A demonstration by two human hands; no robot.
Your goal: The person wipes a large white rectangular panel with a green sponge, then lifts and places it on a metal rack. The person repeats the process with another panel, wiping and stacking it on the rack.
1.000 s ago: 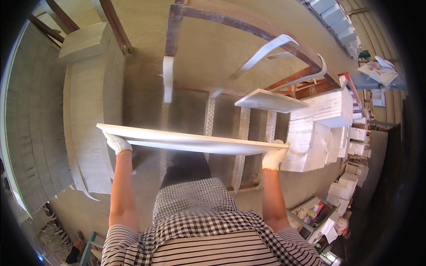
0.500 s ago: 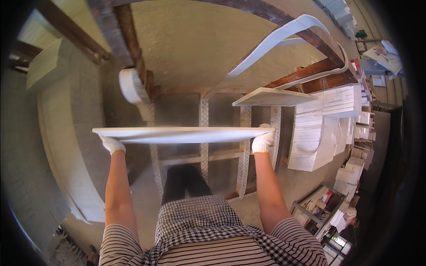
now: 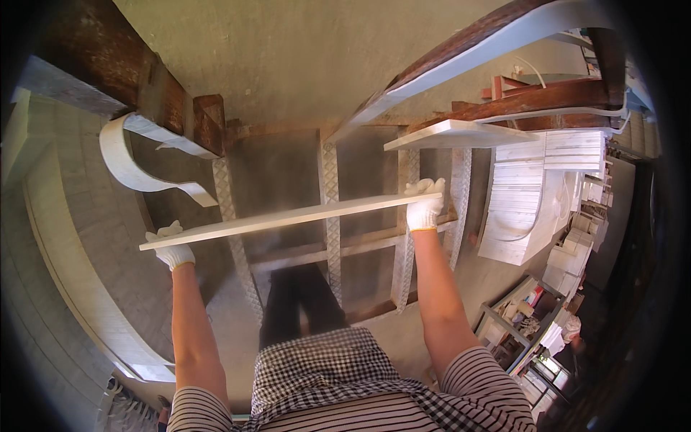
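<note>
A long, thin white panel spans the space between my two gloved hands, seen almost edge-on. My left hand closes round its left end, which sits lower in the picture and closer to me. Round the right end, my right hand is closed, with the fingers curled over the edge. Both hands wear white knit gloves. Beneath the panel is a frame of wooden-looking bars and pale strips with a diamond pattern. Another flat white panel lies at the frame's far right.
A dark brown beam juts in at the far left, with a curved white strip hanging from it. At the right rises another beam beside stacked white panels. More pale stacks stand left. A cluttered shelf is near right.
The panel has tilted: its left end moved nearer to me and its right end farther away. Its underside no longer shows. The view has shifted, bringing the beams closer.
</note>
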